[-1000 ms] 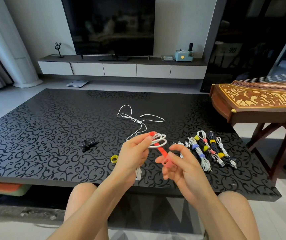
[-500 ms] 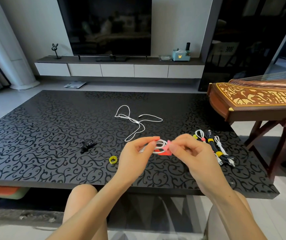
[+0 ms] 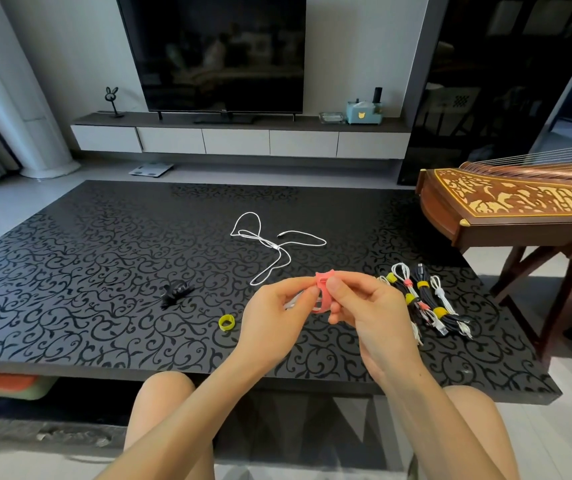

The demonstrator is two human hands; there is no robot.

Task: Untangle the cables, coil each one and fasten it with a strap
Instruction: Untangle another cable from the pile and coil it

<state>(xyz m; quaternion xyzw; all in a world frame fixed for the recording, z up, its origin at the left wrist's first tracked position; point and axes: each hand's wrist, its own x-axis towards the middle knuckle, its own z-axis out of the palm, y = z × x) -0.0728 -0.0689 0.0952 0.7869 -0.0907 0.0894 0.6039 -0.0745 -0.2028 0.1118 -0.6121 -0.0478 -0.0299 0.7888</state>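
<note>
My left hand [image 3: 279, 311] grips a coiled white cable [image 3: 293, 301], mostly hidden between my fingers, just above the table's near half. A pink strap [image 3: 322, 294] is wrapped around the coil, and my right hand [image 3: 364, 306] pinches the strap at its top. A loose white cable [image 3: 270, 244] lies uncoiled on the black patterned table [image 3: 87, 271] beyond my hands. A rolled yellow strap [image 3: 226, 322] sits left of my left hand. A black strap [image 3: 175, 293] lies further left.
Several coiled, strapped cables [image 3: 423, 299] lie in a row to the right of my hands. A wooden zither [image 3: 520, 209] on a stand stands past the table's right edge. A TV and low cabinet [image 3: 236, 140] are at the back.
The pink strap hung loose below the coil a second ago. My right hand has brought it up and wrapped it around the coil. Both hands have drawn close together.
</note>
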